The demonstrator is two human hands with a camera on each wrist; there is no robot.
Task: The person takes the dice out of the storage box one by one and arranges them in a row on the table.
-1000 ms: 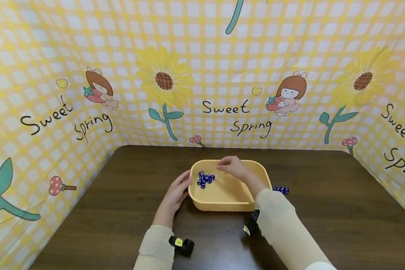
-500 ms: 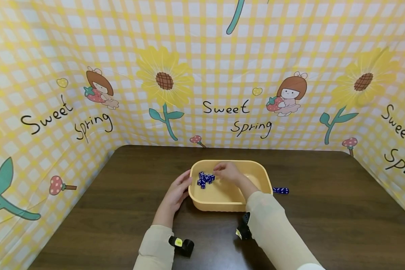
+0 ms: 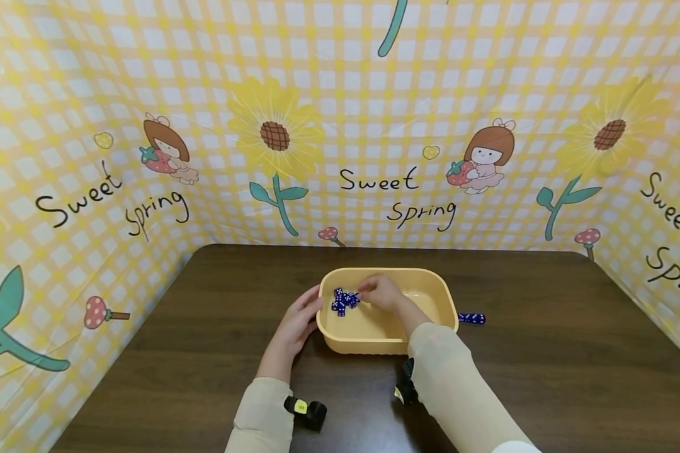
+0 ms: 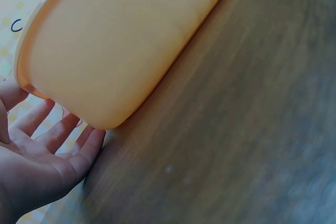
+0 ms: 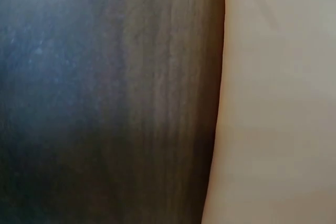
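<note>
A right hand (image 3: 382, 294) dips into a yellow tray (image 3: 368, 346), its bent fingertips at the three o'clock edge of a cluster of blue dice (image 3: 339, 303). With twelve o'clock pointing away from the person, the cluster lies at nine o'clock from that hand, edging toward eight, on the tray floor near the nine o'clock wall. It has no clean long axis: one line of dice runs roughly twelve to six, with more bunched off its three o'clock side. The fingers are drawn together, but whether a die sits between them cannot be told; the right wrist view shows only tray wall and tabletop (image 3: 215, 340).

The left hand (image 3: 296, 324), fingers spread and loosely bent, rests against the outside of the tray's nine o'clock end and has hold of no dice. The wall stands between it and the cluster, leaving the right hand the better placed, it appears. Beyond the three o'clock end, a row of dice (image 3: 473, 319) lies on the tabletop, its long axis nine to three.
</note>
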